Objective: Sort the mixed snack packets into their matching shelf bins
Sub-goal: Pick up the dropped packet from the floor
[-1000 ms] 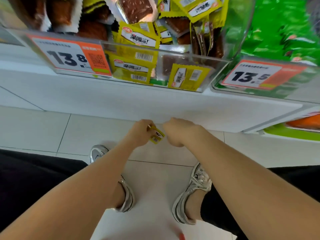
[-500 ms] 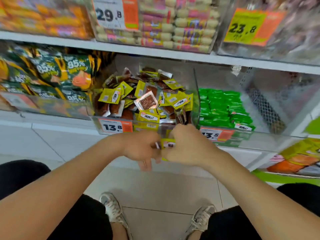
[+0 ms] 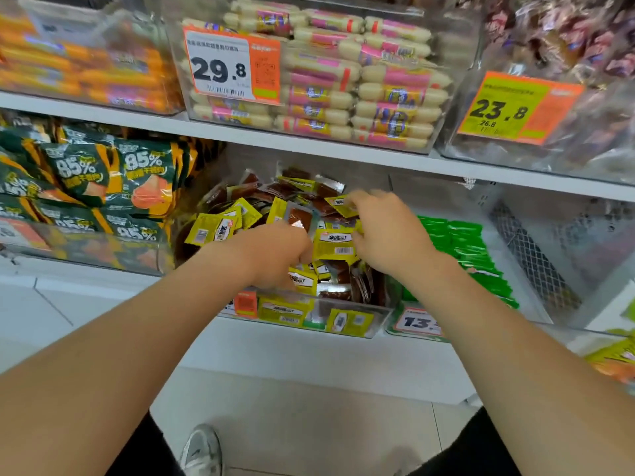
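Note:
A clear bin (image 3: 372,319) on the middle shelf holds a heap of small yellow packets (image 3: 213,230) with brown snack showing through. Both my hands are over this heap. My left hand (image 3: 275,255) is curled, its fingers closed on the left edge of one yellow packet (image 3: 332,247) that sits between the hands. My right hand (image 3: 388,231) touches that packet's right edge with the thumb. Its fingers arch over the pile and reach another yellow packet (image 3: 340,203); blur hides whether it grips anything.
Green packets (image 3: 464,242) fill the bin to the right, dark green "85%" bags (image 3: 103,176) the one to the left. The upper shelf (image 3: 309,146) carries orange sausages (image 3: 86,70), pale sausages (image 3: 343,84) and brown wrapped snacks (image 3: 567,46). My shoe (image 3: 202,451) stands on the tiled floor.
My view rose from the floor to the shelves. Both hands lifted a small yellow packet from low in front of the shelf base up into the bin of yellow packets.

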### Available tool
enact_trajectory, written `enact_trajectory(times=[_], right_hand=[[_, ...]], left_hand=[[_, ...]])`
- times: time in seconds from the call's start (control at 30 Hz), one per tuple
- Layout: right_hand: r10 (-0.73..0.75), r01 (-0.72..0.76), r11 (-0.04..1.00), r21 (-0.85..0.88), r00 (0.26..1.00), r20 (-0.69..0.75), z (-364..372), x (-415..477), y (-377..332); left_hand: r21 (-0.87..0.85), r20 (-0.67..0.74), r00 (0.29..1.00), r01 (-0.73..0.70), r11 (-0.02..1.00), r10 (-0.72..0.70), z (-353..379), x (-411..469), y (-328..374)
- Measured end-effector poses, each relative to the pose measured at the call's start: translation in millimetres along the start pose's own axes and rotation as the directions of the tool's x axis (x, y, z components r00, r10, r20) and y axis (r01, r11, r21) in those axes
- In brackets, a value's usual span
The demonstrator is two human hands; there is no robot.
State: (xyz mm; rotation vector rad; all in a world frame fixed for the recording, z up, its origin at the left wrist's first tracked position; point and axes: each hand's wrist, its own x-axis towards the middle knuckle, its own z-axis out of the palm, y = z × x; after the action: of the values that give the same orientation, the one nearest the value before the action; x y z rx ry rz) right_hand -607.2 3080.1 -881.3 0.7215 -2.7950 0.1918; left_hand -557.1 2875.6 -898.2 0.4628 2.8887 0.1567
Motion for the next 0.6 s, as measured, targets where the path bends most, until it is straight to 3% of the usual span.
enact_trajectory(times=[0.1, 0.17, 0.27, 0.33, 0.43, 0.5, 0.6], right_hand=[[-0.092, 0.091, 0.986, 0.143, 0.996, 0.003, -3.9, 7.9, -8.8], [-0.191, 0.147, 0.967, 0.209, 0.960, 0.204, -4.7, 5.6, -14.4], [-0.245, 0.223, 0.970, 0.101, 0.876, 0.416, 6.1, -2.7, -17.8], [-0.239, 0.257, 0.966, 0.013, 0.878, 0.415, 14.2, -1.5, -18.6], [-0.286, 0.294, 0.954, 0.051, 0.853, 0.436, 20.1, 0.8, -19.3], [-0.309, 0.301, 0.949, 0.091, 0.839, 0.449, 19.6, -0.8, -15.6], [-0.244, 0.155, 0.950, 0.272, 0.911, 0.333, 10.6, -1.0, -7.6]], left_hand=[[0.008, -0.001, 1.000, 0.010, 1.000, -0.010, 1.9, 6.4, -3.1], [-0.006, -0.026, 1.000, 0.008, 1.000, -0.008, -2.1, 8.8, -7.6], [-0.092, -0.167, 0.986, -0.020, 0.996, 0.004, -12.4, 7.3, -15.7], [-0.148, -0.327, 0.945, -0.064, 0.987, 0.012, -19.4, 4.4, -19.4], [-0.129, -0.525, 0.851, -0.088, 0.988, 0.007, -19.8, 2.9, -22.4], [-0.102, -0.595, 0.803, -0.056, 0.993, -0.016, -16.6, 4.6, -26.0], [-0.045, -0.606, 0.794, 0.031, 0.998, -0.052, -14.7, 6.5, -31.7]])
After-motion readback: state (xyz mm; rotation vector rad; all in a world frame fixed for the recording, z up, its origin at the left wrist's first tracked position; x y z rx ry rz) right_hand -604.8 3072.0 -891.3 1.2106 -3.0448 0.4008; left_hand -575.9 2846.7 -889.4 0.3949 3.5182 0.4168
